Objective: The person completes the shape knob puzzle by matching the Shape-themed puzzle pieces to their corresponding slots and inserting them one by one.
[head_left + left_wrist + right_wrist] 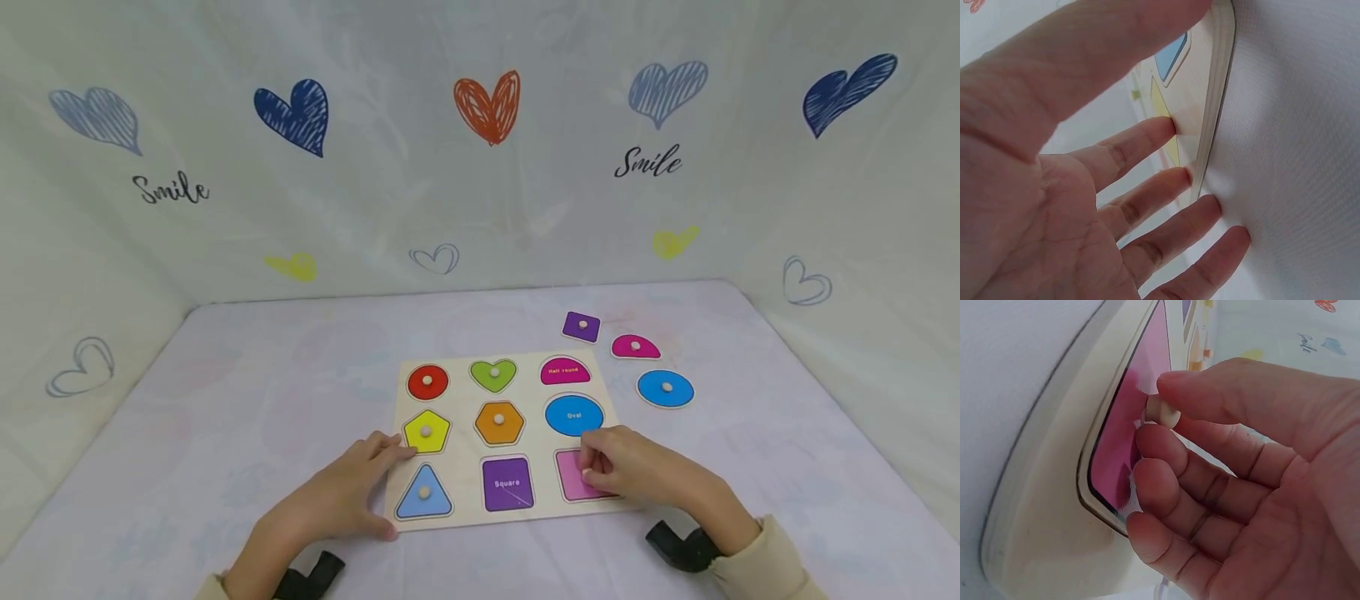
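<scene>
A pale wooden knob puzzle board (467, 475) lies on the table. At its near right corner my right hand (648, 471) pinches the white knob (1165, 414) of a pink puzzle piece (570, 477) between thumb and fingers. In the right wrist view that piece sits in its recess, its far end partly hidden by the fingers. With fairly straight fingers, my left hand (341, 483) rests on the board's left edge, fingertips by the yellow pentagon (425, 442) and thumb near the light blue triangle (411, 507).
Beyond the board's right side lie a purple square piece (573, 327), a magenta half-round piece (622, 347) and a blue oval piece (678, 392). The matching recesses show printed names. Red circle (416, 385), green heart (482, 375) and orange hexagon (487, 429) pieces sit in the board.
</scene>
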Demonstrator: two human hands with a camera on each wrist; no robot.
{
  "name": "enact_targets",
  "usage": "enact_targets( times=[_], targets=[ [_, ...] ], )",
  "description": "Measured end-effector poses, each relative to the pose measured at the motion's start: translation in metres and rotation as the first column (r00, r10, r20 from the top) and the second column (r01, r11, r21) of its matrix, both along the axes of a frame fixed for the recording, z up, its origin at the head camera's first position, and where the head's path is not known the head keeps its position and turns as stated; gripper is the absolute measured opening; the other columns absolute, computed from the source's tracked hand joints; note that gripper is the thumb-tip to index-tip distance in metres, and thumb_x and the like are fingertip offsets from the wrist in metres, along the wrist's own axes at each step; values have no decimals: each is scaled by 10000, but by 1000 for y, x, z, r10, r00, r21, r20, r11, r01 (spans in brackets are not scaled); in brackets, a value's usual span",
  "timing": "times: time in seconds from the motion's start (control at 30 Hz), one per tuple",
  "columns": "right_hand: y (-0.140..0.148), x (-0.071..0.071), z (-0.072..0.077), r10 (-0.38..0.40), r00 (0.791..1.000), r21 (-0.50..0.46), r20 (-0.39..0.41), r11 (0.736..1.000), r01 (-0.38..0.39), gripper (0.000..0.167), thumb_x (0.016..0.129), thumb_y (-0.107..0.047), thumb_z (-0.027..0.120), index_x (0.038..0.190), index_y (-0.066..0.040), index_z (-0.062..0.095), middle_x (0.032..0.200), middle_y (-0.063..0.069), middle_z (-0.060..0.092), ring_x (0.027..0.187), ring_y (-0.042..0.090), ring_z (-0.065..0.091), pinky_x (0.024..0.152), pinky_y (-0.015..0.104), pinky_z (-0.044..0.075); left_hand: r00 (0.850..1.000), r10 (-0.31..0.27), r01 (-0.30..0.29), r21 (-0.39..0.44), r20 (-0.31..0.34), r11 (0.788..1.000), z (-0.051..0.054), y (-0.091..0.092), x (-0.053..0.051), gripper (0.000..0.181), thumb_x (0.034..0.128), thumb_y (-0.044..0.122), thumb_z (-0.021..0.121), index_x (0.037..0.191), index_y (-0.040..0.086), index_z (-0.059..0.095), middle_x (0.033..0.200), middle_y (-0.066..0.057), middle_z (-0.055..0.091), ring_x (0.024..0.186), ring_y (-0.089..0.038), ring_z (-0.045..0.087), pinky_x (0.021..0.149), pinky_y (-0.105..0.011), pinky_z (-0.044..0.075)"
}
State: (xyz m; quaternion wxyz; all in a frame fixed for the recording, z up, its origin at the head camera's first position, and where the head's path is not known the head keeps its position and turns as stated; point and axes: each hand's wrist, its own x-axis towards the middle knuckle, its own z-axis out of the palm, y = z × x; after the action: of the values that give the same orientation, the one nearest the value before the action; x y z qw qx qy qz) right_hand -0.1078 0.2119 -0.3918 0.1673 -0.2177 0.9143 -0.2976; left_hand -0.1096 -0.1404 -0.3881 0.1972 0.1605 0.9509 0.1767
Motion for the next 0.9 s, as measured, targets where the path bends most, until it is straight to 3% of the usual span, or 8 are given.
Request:
enact_targets(
  times=[0.23,0.43,0.77,0.9],
  targets=[
    [7,-1,4,-43,999,-6,-3,999,43,136,829,-241,691,893,-148,616,697,-89,509,664,43,473,580,175,443,1000,-3,3,6,-6,1000,1,1,0,837,559,254,882,1309,212,513,1313,-34,440,1149,-201,424,917,-444,486],
    [19,-6,9,-88,992,-19,-94,996,87,155,828,-207,688,934,-106,636,759,-90,562,714,42,500,622,171,469,1000,-4,4,0,-4,1000,2,2,0,833,560,264,882,1306,210,515,1316,-28,441,1162,-196,424,928,-441,479],
    [56,-27,26,-219,945,-7,-242,975,224,178,834,-193,683,955,-73,630,847,-39,604,794,109,530,666,202,477,1000,1,-1,1,-1,1000,2,2,1,825,560,270,881,1300,204,522,1332,-33,436,1182,-208,419,927,-446,479],
    [66,-39,35,-265,933,0,-242,962,273,208,840,-173,675,981,-31,619,870,8,614,819,153,539,689,242,477,1000,8,-8,-3,-6,1000,2,1,0,826,553,263,885,1295,209,525,1302,-26,448,1158,-199,426,916,-445,486]
  ],
)
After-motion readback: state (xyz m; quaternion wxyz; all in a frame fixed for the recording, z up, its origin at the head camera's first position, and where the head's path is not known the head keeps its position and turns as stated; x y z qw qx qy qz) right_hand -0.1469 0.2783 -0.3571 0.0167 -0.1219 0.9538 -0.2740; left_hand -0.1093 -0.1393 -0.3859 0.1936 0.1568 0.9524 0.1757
